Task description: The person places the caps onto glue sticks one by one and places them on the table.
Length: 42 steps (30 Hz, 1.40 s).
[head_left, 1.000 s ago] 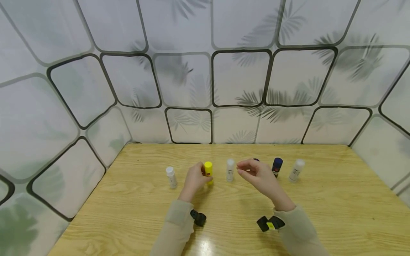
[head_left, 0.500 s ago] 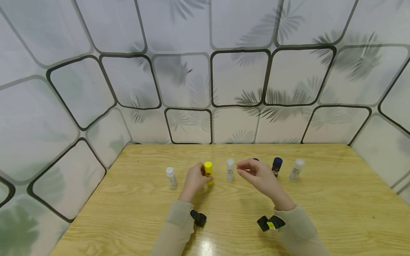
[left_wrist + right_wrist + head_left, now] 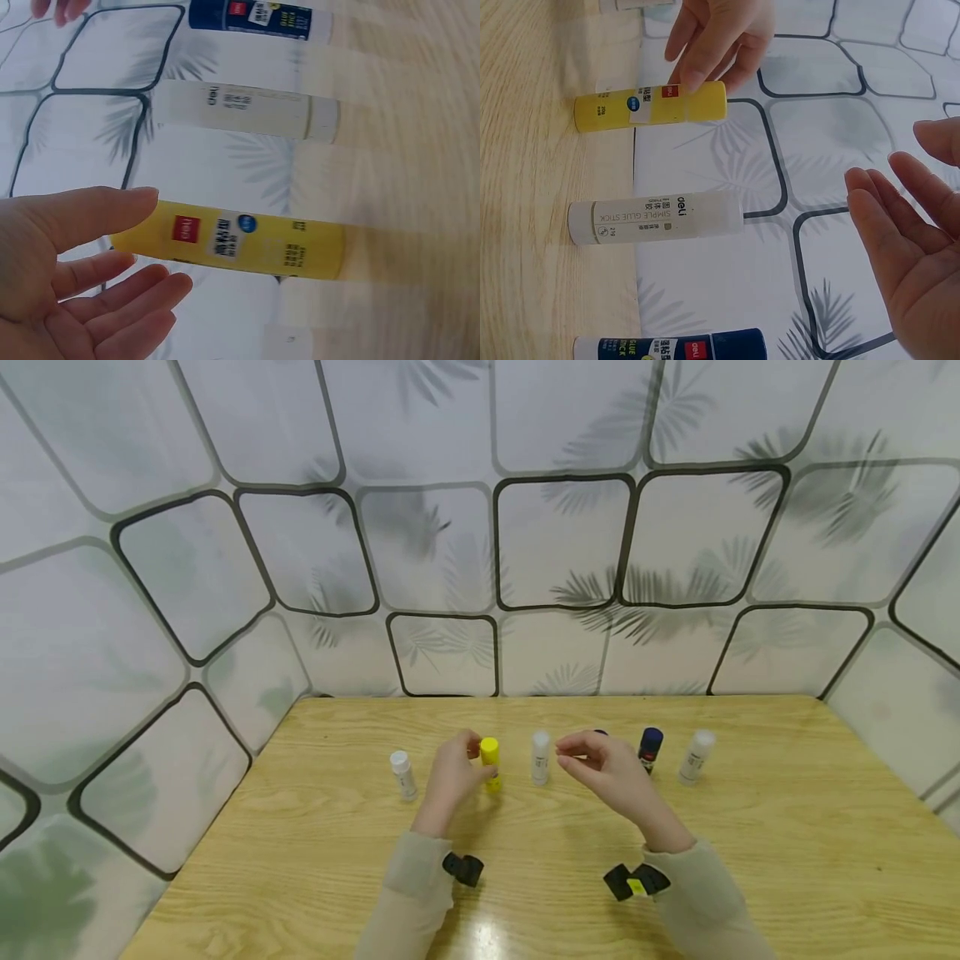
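Note:
A yellow glue stick stands upright on the table, with my left hand beside it. In the left wrist view the thumb lies right at the cap end while the other fingers are spread loosely apart. To the right stands a white glue stick, upright and labelled. My right hand hovers just right of it, fingers loosely bent with nothing between thumb and fingertips. Behind that hand a blue glue stick is mostly hidden in the head view; the right wrist view shows its dark cap.
Another blue-capped glue stick and a white one stand at the right of the row. A small white stick stands at its left end. A patterned cloth hangs behind the wooden table.
My left hand has loosened from the yellow glue stick, its fingers lifting slightly up and away. The right hand and the sticks stay in place.

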### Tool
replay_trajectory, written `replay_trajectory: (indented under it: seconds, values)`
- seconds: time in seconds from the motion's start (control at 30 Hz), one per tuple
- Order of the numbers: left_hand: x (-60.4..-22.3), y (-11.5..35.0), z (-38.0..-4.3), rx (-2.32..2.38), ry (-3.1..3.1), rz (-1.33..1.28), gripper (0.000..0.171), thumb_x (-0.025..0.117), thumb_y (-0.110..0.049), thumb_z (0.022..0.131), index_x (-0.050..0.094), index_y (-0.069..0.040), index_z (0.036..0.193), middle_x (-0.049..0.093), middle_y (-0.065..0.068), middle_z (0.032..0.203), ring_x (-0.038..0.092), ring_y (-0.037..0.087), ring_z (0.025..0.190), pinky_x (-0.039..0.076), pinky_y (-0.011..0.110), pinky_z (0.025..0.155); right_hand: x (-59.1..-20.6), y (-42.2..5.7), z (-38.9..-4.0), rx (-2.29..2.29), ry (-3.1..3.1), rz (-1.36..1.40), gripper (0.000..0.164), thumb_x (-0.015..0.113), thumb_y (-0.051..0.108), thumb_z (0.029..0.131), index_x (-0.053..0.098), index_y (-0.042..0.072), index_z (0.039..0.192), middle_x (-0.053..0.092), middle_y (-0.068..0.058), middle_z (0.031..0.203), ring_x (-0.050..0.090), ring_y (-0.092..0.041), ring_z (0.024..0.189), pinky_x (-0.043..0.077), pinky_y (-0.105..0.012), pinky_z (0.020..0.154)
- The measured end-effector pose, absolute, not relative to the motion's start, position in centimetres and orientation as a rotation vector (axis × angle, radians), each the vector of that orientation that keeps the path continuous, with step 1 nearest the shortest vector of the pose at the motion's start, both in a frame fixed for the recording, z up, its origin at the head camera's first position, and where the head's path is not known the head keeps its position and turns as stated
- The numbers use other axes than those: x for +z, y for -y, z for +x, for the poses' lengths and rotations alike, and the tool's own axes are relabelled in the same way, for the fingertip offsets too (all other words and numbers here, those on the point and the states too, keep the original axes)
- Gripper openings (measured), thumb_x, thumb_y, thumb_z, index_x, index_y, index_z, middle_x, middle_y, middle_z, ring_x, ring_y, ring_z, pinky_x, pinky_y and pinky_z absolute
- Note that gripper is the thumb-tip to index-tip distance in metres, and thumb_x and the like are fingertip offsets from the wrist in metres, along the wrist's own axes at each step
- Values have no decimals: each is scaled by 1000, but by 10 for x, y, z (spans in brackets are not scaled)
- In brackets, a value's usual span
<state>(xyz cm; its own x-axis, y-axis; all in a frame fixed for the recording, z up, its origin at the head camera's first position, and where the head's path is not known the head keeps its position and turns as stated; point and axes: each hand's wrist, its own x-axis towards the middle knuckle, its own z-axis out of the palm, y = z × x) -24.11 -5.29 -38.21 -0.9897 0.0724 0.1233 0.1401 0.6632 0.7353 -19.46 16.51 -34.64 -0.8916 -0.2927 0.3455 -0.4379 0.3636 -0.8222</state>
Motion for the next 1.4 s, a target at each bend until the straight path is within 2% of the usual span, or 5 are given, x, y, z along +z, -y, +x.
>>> replay_trajectory:
  seconds: [0.2,0.7,1.0,1.4]
  values:
    - [-372,60,-235,-1280,2711,-177,44,73,-10,72,52,2,109,57,14,103,55,28,96,46,38,79,-346,-165,-194,1573,2473,668,21,58,10,85,60,-1,103,60,-16,98,58,-24,90,48,-27,74]
    - [-355,80,-223,-1308,2592,-154,35,71,-12,74,56,-1,104,60,13,100,56,25,94,46,36,79,-346,-165,-192,1589,2476,683,21,58,9,86,58,-2,104,59,-13,99,58,-24,91,48,-27,75]
    - [-354,99,-221,-1289,2568,-174,28,70,-9,75,58,1,98,60,15,100,55,28,95,43,39,82,-346,-162,-192,1579,2478,683,21,59,11,85,60,-1,103,60,-13,98,58,-22,88,49,-26,72]
    - [-351,135,-218,-1294,2612,-35,33,68,-12,77,56,1,106,57,16,108,51,29,102,41,42,85,-346,-162,-191,1567,2499,669,22,58,12,86,59,-1,104,59,-13,99,58,-22,88,49,-27,72]
